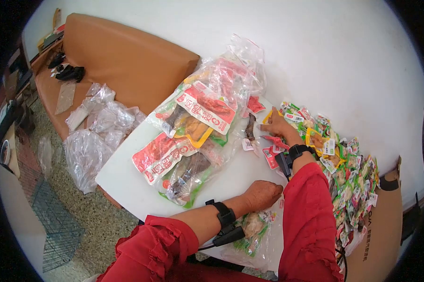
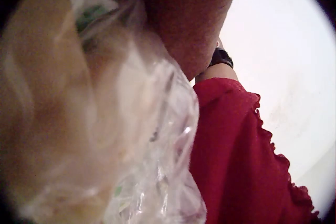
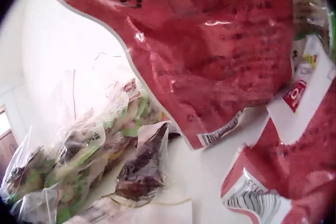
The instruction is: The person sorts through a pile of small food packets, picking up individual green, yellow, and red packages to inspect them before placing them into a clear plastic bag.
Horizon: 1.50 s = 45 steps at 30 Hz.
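Observation:
My left hand [image 1: 263, 193] grips the top of a clear plastic bag [image 1: 262, 254] that hangs at the table's near edge. Through the film show green-edged packets with pale food [image 1: 253, 225]; that bag [image 2: 157, 145] fills much of the left wrist view. My right hand [image 1: 281, 128] reaches to the near side of the packet pile [image 1: 348, 174], thumb and forefinger spread beside a yellow-edged packet [image 1: 268, 116]. A red packet [image 1: 277, 142] shows below the palm; in the right wrist view this red packet [image 3: 210, 56] looms close. The other fingers are hidden.
Large bags of packets [image 1: 193, 122] cover the middle of the white table [image 1: 123, 174]. One dark vacuum-packed piece [image 1: 250, 127] lies between them and the pile. Crumpled clear bags [image 1: 99, 122] rest on a brown seat at left. A cardboard box [image 1: 381, 230] stands at right.

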Tool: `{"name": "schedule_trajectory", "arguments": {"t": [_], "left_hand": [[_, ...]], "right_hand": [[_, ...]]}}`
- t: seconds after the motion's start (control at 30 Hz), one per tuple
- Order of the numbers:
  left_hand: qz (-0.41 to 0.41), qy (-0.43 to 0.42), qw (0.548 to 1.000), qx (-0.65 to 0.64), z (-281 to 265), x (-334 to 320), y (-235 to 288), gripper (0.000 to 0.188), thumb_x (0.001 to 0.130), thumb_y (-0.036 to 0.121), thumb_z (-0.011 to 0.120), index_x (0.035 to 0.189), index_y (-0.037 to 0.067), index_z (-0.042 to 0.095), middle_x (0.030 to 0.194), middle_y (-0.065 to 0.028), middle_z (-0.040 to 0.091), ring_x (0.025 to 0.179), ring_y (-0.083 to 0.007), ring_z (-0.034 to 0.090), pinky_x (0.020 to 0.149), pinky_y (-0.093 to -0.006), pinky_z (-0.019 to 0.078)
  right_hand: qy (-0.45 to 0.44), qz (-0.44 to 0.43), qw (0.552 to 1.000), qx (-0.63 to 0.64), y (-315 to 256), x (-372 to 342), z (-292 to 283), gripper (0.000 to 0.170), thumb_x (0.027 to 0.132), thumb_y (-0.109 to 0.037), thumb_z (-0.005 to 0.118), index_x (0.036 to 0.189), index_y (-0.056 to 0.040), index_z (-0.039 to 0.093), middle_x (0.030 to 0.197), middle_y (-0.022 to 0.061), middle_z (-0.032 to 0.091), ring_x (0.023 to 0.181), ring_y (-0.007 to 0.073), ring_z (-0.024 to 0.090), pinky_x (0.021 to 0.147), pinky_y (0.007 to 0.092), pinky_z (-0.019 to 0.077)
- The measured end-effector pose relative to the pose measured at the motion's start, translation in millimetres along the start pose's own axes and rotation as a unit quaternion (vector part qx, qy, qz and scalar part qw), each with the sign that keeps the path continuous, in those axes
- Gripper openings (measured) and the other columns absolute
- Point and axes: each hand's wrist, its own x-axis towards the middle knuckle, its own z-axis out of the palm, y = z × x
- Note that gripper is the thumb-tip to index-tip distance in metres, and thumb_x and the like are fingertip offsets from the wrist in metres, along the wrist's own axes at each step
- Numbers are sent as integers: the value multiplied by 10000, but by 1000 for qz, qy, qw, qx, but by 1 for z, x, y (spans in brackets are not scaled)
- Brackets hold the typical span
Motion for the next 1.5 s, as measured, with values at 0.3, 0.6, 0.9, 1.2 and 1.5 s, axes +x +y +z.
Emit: {"name": "schedule_trajectory", "arguments": {"t": [0.3,0.6,0.9,1.2,1.5], "left_hand": [[18,19,999,-19,1,-1,-1,165,786,167,481,887,59,555,806,-158,596,759,-340,570,663,-429,455],[19,28,999,-30,0,-2,1,158,777,160,485,881,61,551,797,-160,597,755,-350,570,655,-439,453],[15,25,999,-30,2,-1,0,148,771,156,481,852,53,550,788,-166,593,757,-354,568,660,-446,453],[11,4,1000,-18,2,0,0,162,773,175,496,851,38,531,768,-173,583,745,-358,563,644,-444,447],[-141,10,894,-425,-10,1,13,335,861,384,404,973,94,529,755,-9,503,556,-85,452,497,-208,413]], "right_hand": [[98,32,995,-20,-2,0,10,1151,571,-547,688,1322,67,68,1205,291,407,1136,340,418,947,350,339],[85,87,991,-63,-12,7,8,978,644,-465,624,1302,61,127,1139,290,464,1069,378,468,898,366,385],[171,-2,968,-185,-41,-22,24,443,690,-155,543,1073,34,427,960,264,556,890,370,562,770,414,455],[255,37,966,12,-3,-11,0,223,721,-137,496,835,43,559,786,254,586,781,357,597,713,421,470],[252,-97,630,728,6,-143,-23,142,787,-119,447,906,-56,491,873,56,560,741,205,590,688,368,508]]}}
